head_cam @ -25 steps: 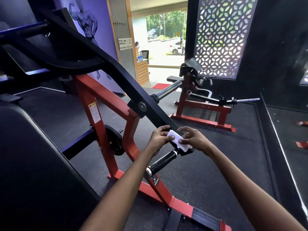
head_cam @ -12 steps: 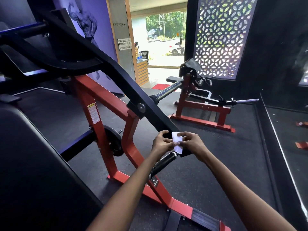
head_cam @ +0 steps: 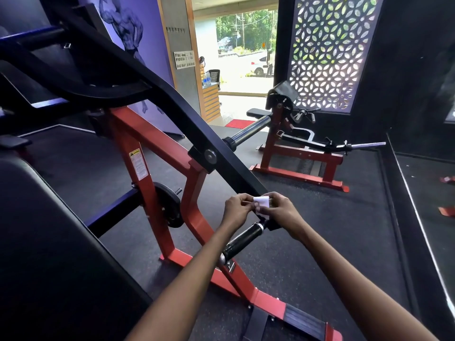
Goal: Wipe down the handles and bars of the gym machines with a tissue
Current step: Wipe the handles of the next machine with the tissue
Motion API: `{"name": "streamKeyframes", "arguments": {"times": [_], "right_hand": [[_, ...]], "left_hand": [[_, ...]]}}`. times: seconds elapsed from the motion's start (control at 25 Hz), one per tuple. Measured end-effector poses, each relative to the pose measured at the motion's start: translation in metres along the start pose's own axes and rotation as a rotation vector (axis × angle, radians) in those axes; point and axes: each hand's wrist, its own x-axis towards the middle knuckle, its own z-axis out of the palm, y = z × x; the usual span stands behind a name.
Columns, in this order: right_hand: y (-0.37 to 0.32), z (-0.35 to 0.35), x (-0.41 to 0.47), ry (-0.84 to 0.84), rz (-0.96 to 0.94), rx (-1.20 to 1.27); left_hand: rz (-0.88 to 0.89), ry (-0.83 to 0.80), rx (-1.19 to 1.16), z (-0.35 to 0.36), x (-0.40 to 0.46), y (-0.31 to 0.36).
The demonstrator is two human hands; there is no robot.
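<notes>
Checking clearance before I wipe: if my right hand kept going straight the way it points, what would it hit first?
Most likely the tissue it pinches, then the left hand just beyond; the right hand points leftward at it. Depth is uncertain; the black lever arm is close behind.

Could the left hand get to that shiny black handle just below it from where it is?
Probably yes. The left hand pinches the tissue together with the right hand, right above the black handle. Nothing lies between them, though it would need to let go of the tissue first.
</notes>
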Motion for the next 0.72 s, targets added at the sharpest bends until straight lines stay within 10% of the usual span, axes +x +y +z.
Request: {"name": "streamKeyframes", "arguments": {"times": [0.24, 0.72], "right_hand": [[0.048, 0.014, 0.006, 0.206, 0.119, 0.281], [0.153, 0.057, 0.077, 0.045, -0.406, -0.656]], "left_hand": [[0.020, 0.045, 0.229, -0.001, 0.017, -0.016], [0.398, -0.123, 1.284, 0.006, 0.172, -0.052]]}}
